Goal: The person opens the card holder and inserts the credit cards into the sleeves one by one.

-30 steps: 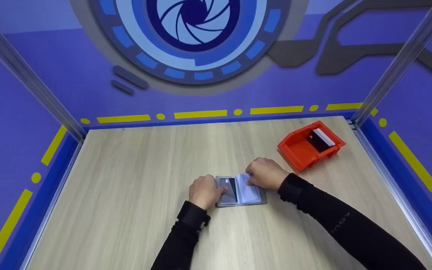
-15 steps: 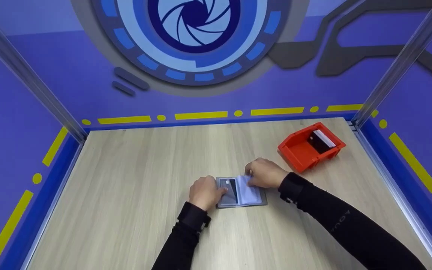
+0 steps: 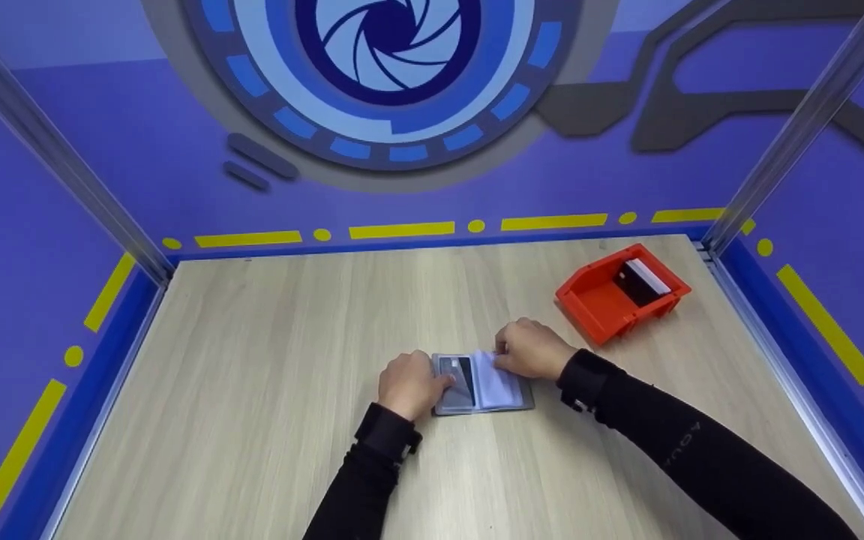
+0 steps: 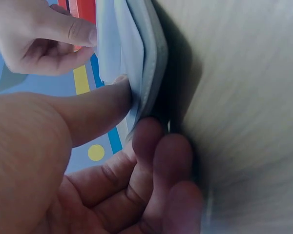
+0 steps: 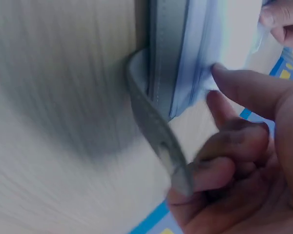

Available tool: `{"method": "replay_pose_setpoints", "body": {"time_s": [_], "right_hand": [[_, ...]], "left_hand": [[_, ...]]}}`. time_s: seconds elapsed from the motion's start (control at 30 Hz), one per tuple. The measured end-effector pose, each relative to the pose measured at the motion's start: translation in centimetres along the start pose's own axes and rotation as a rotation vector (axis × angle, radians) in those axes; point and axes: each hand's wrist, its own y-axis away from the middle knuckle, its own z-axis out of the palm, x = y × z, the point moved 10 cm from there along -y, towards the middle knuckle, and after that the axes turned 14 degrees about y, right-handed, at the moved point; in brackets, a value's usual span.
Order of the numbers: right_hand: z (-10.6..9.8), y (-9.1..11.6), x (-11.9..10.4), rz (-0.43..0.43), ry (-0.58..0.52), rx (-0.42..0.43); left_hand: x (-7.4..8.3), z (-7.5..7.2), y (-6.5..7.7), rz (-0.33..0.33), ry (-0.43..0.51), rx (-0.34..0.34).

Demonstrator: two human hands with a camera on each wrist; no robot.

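A grey card holder (image 3: 526, 397) lies spread on the table, with clear plastic sleeves (image 3: 499, 388) inside. On its left side a black and grey card (image 3: 463, 375) shows through a sleeve. My left hand (image 3: 408, 384) grips the left edge, thumb on top and fingers underneath, as the left wrist view shows. My right hand (image 3: 535, 349) pinches the upper corner of the sleeves on the right side between thumb and index finger. In the right wrist view, a grey strap (image 5: 154, 126) with a snap sticks out from the cover and touches the right hand's other fingers.
An orange-red bin (image 3: 597, 307) stands at the back right of the wooden table (image 3: 274, 360), holding several black and white cards (image 3: 646, 279). Blue printed panels (image 3: 402, 202) rise behind and at both sides, joined by metal corner posts (image 3: 792, 127).
My right hand has shifted very slightly to the right at the sleeves' corner. The left hand, the card holder and the bin stay where they were.
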Motion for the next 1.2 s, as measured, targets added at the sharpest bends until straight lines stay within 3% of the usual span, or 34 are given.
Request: {"method": "replay_pose_setpoints", "body": {"time_s": [0.13, 0.33, 0.53, 0.8, 1.2], "right_hand": [[1.0, -0.2, 0.8, -0.001, -0.077, -0.060], [0.5, -0.1, 1.0, -0.019, -0.142, -0.054], [-1.0, 0.0, -0.3, -0.022, -0.246, -0.025], [-1.1, -0.9, -2.4, -0.025, -0.332, -0.029], [0.8, -2.7, -5.5, -0.080, -0.293, -0.021]], "left_hand": [[-0.1, 0.2, 0.1, -0.009, 0.001, -0.010], [0.0, 0.1, 0.0, -0.011, -0.001, -0.008], [0.4, -0.1, -0.2, 0.014, -0.005, -0.003], [0.6, -0.4, -0.2, 0.037, -0.025, 0.004], [0.3, -0.1, -0.2, 0.045, -0.062, 0.012]]}}
